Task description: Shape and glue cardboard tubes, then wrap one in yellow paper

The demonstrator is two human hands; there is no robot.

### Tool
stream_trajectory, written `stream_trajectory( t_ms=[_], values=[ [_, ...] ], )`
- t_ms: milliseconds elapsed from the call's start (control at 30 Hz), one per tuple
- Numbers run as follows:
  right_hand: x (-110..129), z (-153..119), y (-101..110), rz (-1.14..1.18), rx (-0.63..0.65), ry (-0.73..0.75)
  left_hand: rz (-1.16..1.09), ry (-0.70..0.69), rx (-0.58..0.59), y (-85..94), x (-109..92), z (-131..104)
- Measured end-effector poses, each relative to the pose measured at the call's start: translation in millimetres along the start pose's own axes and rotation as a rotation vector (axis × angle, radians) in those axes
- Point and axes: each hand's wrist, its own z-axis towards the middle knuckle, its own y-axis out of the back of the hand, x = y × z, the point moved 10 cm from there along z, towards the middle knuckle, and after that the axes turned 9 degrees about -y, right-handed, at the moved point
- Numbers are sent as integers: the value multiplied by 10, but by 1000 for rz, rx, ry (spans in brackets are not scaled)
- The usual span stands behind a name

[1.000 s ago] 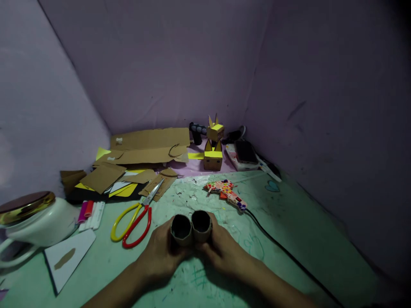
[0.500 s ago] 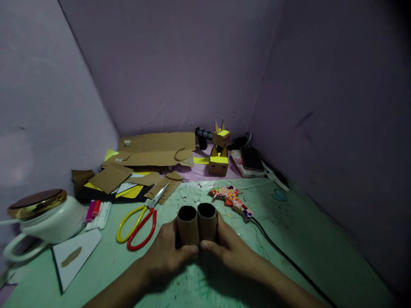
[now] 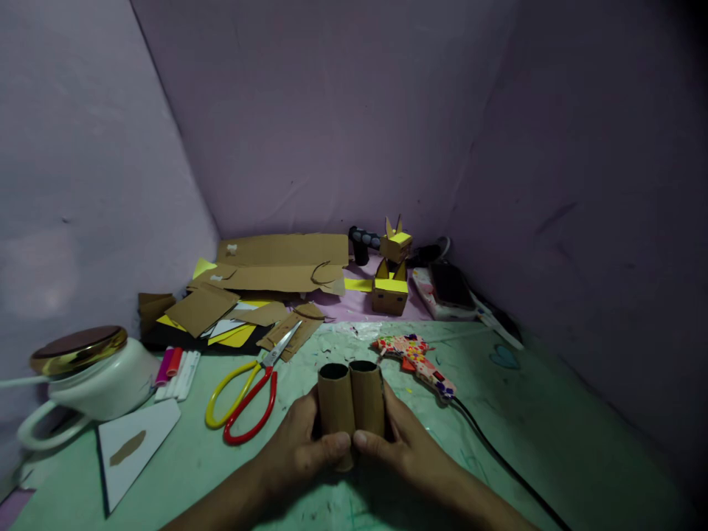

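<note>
Two brown cardboard tubes stand upright side by side, touching, with their dark hollow ends facing up. My left hand (image 3: pixel 307 441) is closed round the left cardboard tube (image 3: pixel 335 402), its thumb across the front. The right cardboard tube (image 3: pixel 367 398) is gripped by my right hand (image 3: pixel 397 435), with the thumb tip close to the other thumb. My fingers behind the tubes are hidden. To the left lie scissors (image 3: pixel 259 376) with one yellow and one red handle, blades slightly apart. Beyond my right hand rests a flower-patterned glue gun (image 3: pixel 414 360) with a black cord.
On the left are a white cup (image 3: pixel 105 380) with a gold-rimmed lid, several markers (image 3: pixel 178 372) and a white cut piece (image 3: pixel 136 450). Cardboard sheets (image 3: pixel 282 273) and scraps lie at the back. Two small cardboard boxes with ears (image 3: pixel 389 295) stand near a phone (image 3: pixel 450 286).
The tubes are tipped more upright, showing more of their sides and less of their openings. The whole view has shifted slightly; both hands keep their hold.
</note>
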Motion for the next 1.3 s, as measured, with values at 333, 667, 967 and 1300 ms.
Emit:
stream_trajectory(
  t_ms=[333,667,967,1300],
  values=[
    [-75,-14,25,-64,-12,7,20,15,44,-22,31,-5],
    [-75,92,95,246,-43,-209,-119,146,-117,75,100,54],
    [-249,139,0,473,-25,-330,-127,325,-169,135,323,18],
    [-263,137,11,475,-30,-323,-144,337,-167,110,282,2]
  ],
)
